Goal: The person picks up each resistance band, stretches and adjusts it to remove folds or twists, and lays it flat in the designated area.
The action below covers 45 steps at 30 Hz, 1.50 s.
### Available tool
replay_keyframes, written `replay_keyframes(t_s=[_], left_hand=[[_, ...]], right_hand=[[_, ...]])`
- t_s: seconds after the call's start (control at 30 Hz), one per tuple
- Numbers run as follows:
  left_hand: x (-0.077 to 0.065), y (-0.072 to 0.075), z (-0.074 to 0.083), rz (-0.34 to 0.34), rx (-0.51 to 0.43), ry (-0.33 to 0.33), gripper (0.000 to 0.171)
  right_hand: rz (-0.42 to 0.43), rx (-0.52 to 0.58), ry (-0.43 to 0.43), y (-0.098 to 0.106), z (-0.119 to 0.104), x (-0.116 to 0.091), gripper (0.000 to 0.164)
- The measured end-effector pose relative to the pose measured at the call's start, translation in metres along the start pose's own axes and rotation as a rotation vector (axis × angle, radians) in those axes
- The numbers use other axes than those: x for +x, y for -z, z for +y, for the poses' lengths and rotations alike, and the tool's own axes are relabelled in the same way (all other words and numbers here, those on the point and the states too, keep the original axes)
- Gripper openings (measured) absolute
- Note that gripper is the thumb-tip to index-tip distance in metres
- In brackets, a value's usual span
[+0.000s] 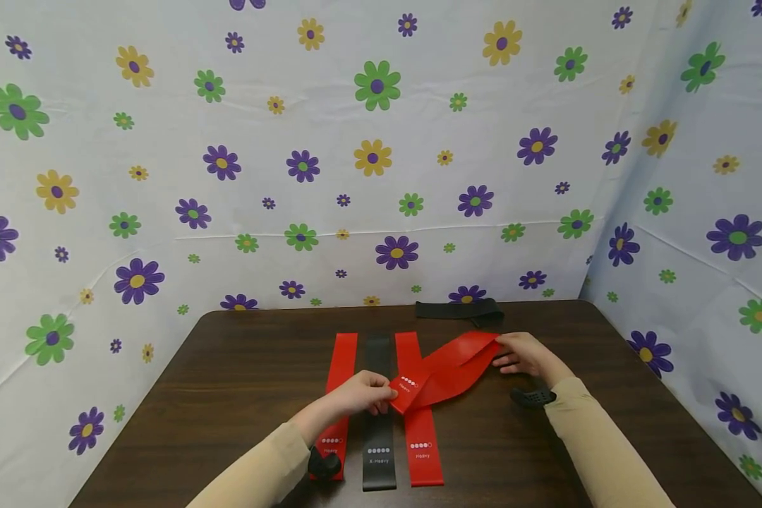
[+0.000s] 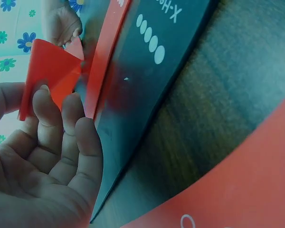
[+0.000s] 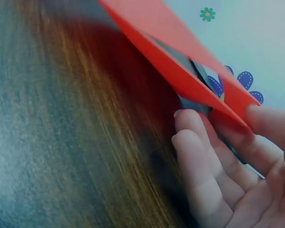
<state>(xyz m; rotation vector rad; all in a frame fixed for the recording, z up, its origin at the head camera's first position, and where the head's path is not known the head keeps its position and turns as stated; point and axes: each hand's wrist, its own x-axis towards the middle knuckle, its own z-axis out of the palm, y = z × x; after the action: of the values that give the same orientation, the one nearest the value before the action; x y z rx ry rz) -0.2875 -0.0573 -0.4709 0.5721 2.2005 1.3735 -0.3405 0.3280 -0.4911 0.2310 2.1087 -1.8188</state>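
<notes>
A red resistance band [image 1: 447,367] printed "Heavy" hangs as an open, twisted loop between both hands, above the table. My left hand [image 1: 363,392] pinches its printed end between thumb and fingers; the left wrist view shows the red band [image 2: 50,66] folded in that grip. The far end is pinched by my right hand [image 1: 528,354], and in the right wrist view the loop's two layers [image 3: 171,71] stand apart. Beneath lie a black band [image 1: 379,451] marked "X-Heavy" and a red band [image 1: 422,451] to its right. Another red band [image 1: 343,360] lies left, partly behind my left arm.
One more black band [image 1: 457,310] lies folded or bent at the table's back edge. The dark wooden table [image 1: 228,381] meets a white flowered cloth [image 1: 330,268] behind and to the right. Each wrist wears a black strap.
</notes>
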Motion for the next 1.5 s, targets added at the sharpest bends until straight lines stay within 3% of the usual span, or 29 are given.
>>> replay_keyframes(t_s=[0.23, 0.4, 0.5, 0.57, 0.8, 0.97, 1.2, 1.5], left_hand=[[-0.001, -0.001, 0.000, -0.011, 0.017, 0.008, 0.025], [-0.001, 0.001, 0.001, -0.019, 0.028, -0.005, 0.026], [-0.001, 0.002, 0.001, -0.019, 0.029, -0.011, 0.027], [-0.001, 0.002, 0.001, -0.016, 0.027, -0.010, 0.027], [0.001, 0.007, 0.000, 0.012, 0.012, 0.003, 0.028], [0.001, 0.008, -0.002, 0.023, 0.011, 0.010, 0.028], [0.001, 0.003, 0.001, -0.009, 0.041, -0.002, 0.029], [0.000, 0.002, 0.000, 0.026, 0.071, 0.008, 0.017]], right_hand=[[-0.005, 0.174, 0.018, 0.004, 0.002, -0.001, 0.045], [-0.018, 0.362, 0.027, 0.006, 0.004, -0.002, 0.029], [-0.020, 0.401, 0.031, 0.006, 0.003, -0.002, 0.025], [0.017, 0.370, 0.050, 0.004, 0.002, -0.002, 0.029], [0.197, 0.101, 0.150, -0.004, -0.004, -0.003, 0.044], [0.169, 0.122, 0.115, -0.003, -0.005, -0.003, 0.049], [0.103, 0.196, 0.013, 0.001, 0.003, -0.002, 0.044], [0.086, 0.137, 0.011, 0.003, 0.001, 0.001, 0.049]])
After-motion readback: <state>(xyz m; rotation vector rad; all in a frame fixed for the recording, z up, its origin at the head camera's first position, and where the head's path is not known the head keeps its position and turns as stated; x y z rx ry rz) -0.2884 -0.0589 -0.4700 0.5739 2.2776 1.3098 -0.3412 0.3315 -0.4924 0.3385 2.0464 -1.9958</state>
